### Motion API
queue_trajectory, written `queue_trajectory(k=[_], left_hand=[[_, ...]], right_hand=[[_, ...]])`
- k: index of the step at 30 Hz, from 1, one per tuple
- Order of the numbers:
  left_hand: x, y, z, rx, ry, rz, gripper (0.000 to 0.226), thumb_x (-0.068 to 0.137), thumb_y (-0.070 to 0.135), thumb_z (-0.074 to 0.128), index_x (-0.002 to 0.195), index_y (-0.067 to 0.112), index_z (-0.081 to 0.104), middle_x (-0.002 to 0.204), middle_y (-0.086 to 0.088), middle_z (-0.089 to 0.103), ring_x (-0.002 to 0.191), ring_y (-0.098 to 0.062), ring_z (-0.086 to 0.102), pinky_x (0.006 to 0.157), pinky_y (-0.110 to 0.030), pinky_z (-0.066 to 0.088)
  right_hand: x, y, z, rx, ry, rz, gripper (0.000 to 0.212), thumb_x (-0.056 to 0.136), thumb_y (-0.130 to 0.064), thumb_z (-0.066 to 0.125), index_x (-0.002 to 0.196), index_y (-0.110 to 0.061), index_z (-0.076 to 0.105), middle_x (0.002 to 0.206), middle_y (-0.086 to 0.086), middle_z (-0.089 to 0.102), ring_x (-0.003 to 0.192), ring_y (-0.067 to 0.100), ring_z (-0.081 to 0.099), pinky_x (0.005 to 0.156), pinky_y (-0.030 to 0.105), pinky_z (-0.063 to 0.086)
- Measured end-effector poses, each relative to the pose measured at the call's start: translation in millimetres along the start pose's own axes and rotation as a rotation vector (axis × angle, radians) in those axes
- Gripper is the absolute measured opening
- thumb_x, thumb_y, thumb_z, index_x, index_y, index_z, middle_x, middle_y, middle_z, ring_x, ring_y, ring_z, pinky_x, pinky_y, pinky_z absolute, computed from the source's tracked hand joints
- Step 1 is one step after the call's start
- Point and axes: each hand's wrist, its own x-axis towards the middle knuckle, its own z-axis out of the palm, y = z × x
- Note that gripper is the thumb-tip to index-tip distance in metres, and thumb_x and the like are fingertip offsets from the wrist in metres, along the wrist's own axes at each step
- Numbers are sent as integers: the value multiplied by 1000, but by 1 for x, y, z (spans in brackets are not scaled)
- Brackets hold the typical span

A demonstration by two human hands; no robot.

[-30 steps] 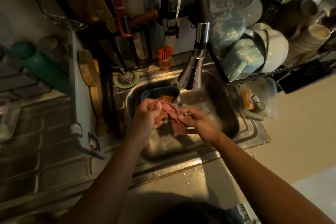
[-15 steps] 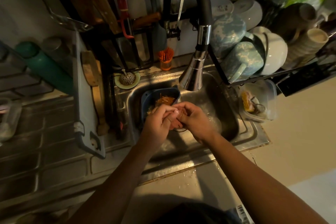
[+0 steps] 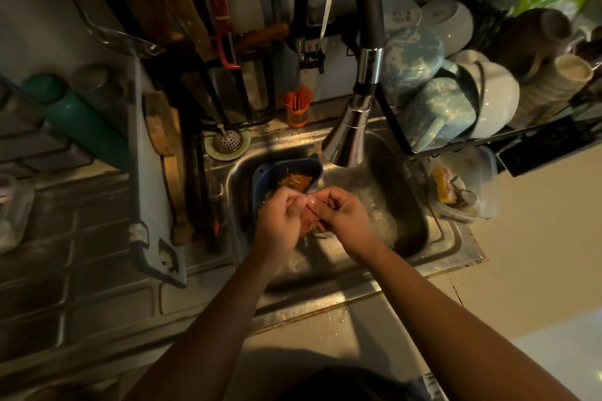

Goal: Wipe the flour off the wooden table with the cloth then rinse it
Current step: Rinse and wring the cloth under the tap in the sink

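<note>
Cloth (image 3: 309, 224) was rinsed at the sink (image 3: 453, 238).
It was gripped, bunched, by the curled fingers of left hand (image 3: 280, 222) and right hand (image 3: 346, 219), held low below the tap (image 3: 348, 137), apparently so that runoff was caught.

The left hand (image 3: 280, 221) and right hand (image 3: 345, 215) met over the middle of the stainless-steel sink (image 3: 420, 238), fingers curled round a crumpled pink cloth (image 3: 309, 221) bunched between them. The black-hosed chrome faucet head (image 3: 345, 140) hung over the basin's far side. A blue plastic strainer basket (image 3: 267, 172) with orange scraps sat in the far-left corner of the basin, touching the left hand's knuckles. A round perforated metal drain plug (image 3: 227, 140) lay on the far-left rim. A clear plastic tub (image 3: 479, 179) stood at the right edge, and a grey cutting board (image 3: 150, 189) leaned along the left.
</note>
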Motion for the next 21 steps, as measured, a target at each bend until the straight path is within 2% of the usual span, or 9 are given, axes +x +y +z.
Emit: queue_trajectory(k=[2, 5, 7, 8, 10, 12, 15, 18, 21], left_hand=[[3, -2, -3, 58, -96, 40, 3, 98, 22, 59, 96, 22, 61, 89, 8, 64, 79, 5, 59, 67, -6, 43], [-2, -8, -2, 123, -214, 99, 33, 86, 29, 76, 112, 22, 58, 113, 7, 55, 96, 8, 55, 81, -7, 47], [-3, -8, -1, 97, -204, 145, 31, 86, 19, 75, 111, 22, 57, 110, 5, 61, 96, 3, 60, 84, -20, 54], [-2, -10, -1, 73, -183, 177, 24, 89, 15, 72, 107, 23, 58, 103, 6, 66, 93, -1, 64, 82, -30, 57], [-2, -11, -1, 47, -136, 224, 10, 94, 17, 66, 101, 22, 61, 92, 6, 69, 86, -7, 67, 76, -37, 57], [-4, -10, 1, 28, -111, 225, 5, 95, 17, 63, 98, 21, 62, 89, 5, 68, 84, -8, 67, 75, -36, 56], [-7, -2, 5, -40, -81, 147, 12, 94, 10, 63, 94, 22, 63, 88, 3, 70, 82, -7, 68, 72, -25, 55], [-4, 3, 7, -118, -51, 60, 24, 94, 5, 61, 87, 28, 62, 81, 4, 69, 70, -1, 64, 63, -17, 48], [-2, 4, 10, -236, -56, -65, 25, 95, 7, 59, 82, 27, 64, 78, 0, 69, 59, -1, 58, 58, -19, 44]], right_hand=[[2, -2, -4, 114, -44, 95, 17, 91, -15, 68, 105, -7, 71, 91, 25, 64, 83, 36, 54, 74, 42, 47], [3, -3, -7, 195, -69, 172, 19, 96, -12, 63, 111, -2, 70, 99, 28, 63, 91, 39, 51, 78, 44, 44], [4, -1, -9, 209, -100, 201, 16, 96, -11, 63, 107, -8, 74, 100, 29, 64, 91, 39, 52, 81, 46, 42], [5, -1, -9, 201, -113, 208, 13, 94, -11, 65, 101, -13, 76, 95, 28, 64, 87, 38, 52, 79, 45, 43], [4, -2, -9, 156, -128, 206, 18, 92, -8, 66, 86, -20, 77, 78, 19, 65, 71, 28, 54, 72, 38, 44], [5, -3, -11, 58, -124, 152, 23, 95, -1, 63, 79, -17, 70, 64, 8, 64, 59, 21, 53, 62, 33, 43], [6, -5, -12, -55, -70, 22, 26, 93, 7, 62, 77, -13, 62, 59, 1, 63, 54, 12, 56, 52, 25, 46], [2, -5, -9, -132, 3, -99, 31, 91, 11, 63, 74, -15, 59, 59, -7, 62, 55, 4, 57, 51, 18, 46], [-1, 1, -5, -194, 65, -197, 44, 86, 16, 65, 68, -22, 56, 63, -19, 63, 60, -5, 57, 57, 9, 44]])
